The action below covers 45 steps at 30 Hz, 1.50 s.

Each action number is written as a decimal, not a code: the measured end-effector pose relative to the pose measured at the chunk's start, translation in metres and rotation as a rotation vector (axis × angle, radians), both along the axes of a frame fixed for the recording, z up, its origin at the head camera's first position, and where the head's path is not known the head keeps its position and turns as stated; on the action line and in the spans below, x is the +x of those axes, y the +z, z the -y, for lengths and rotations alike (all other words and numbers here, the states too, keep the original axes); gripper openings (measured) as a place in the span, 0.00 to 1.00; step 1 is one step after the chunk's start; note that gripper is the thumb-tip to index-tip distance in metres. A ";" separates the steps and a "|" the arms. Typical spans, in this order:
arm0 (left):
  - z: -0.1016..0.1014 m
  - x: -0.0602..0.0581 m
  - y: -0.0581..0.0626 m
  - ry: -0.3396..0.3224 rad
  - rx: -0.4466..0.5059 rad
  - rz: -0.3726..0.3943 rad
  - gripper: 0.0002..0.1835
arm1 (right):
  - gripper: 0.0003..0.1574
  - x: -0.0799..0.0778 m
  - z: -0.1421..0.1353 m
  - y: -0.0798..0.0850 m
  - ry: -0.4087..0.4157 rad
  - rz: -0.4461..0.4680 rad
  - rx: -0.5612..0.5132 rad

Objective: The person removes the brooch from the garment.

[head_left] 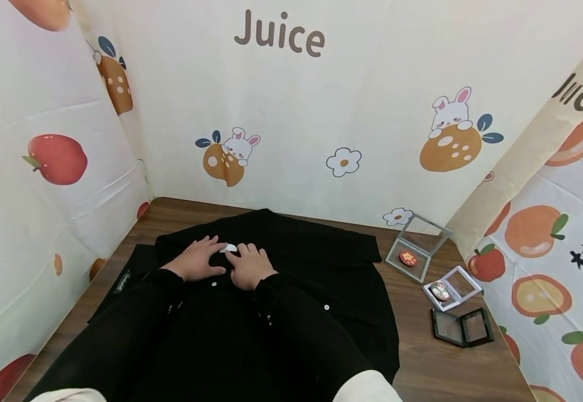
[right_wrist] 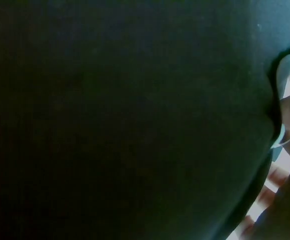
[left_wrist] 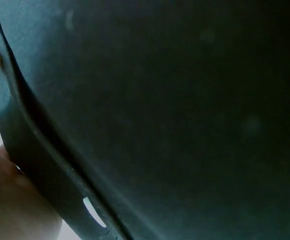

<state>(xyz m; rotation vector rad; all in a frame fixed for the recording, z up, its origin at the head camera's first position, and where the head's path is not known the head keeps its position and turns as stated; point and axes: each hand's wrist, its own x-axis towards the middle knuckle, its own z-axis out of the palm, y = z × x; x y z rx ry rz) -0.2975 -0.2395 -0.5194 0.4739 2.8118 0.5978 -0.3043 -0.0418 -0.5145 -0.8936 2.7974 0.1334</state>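
Note:
A black buttoned shirt (head_left: 296, 240) lies spread across the table. My left hand (head_left: 197, 261) rests on its upper left part, fingers spread and pointing up and to the right. Beside it my right hand (head_left: 252, 268) lies on the same cloth, its fingers reaching up and its thumb to the left. Between the fingertips shows a small white rounded piece (head_left: 228, 248), which both hands seem to touch; its kind cannot be told. Dark cloth with a slit (left_wrist: 94, 212) fills most of the left wrist view. Dark cloth (right_wrist: 135, 120) also blocks much of the right wrist view.
At the right on the wooden table (head_left: 417, 357) stand a grey open case (head_left: 406, 267) with a red round piece, a white open case (head_left: 453, 290) with a round piece, and a black open case (head_left: 464, 329). Printed curtains (head_left: 291, 100) enclose the back and sides.

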 end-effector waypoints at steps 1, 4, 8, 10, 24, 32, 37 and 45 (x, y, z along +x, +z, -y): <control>0.000 0.000 0.000 0.001 0.001 0.002 0.40 | 0.35 0.001 -0.001 0.001 0.003 -0.001 0.004; -0.001 0.002 0.003 0.000 0.001 0.002 0.40 | 0.35 0.002 -0.002 0.003 0.015 -0.012 0.016; -0.001 0.003 0.005 -0.003 0.013 -0.005 0.40 | 0.35 -0.001 -0.005 -0.002 0.031 -0.019 0.015; 0.000 0.003 0.006 -0.009 0.023 -0.006 0.40 | 0.36 -0.002 -0.005 -0.005 0.035 -0.017 0.015; -0.002 -0.012 0.024 0.178 0.206 0.040 0.20 | 0.34 0.008 -0.004 -0.002 0.050 -0.038 0.036; -0.018 -0.033 0.025 0.227 0.158 0.089 0.12 | 0.34 0.001 -0.009 -0.008 0.054 -0.072 0.040; -0.026 -0.034 0.026 0.281 0.153 0.110 0.08 | 0.34 0.000 -0.010 -0.011 0.047 -0.083 0.033; -0.032 -0.030 0.029 0.340 0.122 0.061 0.05 | 0.34 0.001 -0.008 -0.005 0.061 -0.061 0.046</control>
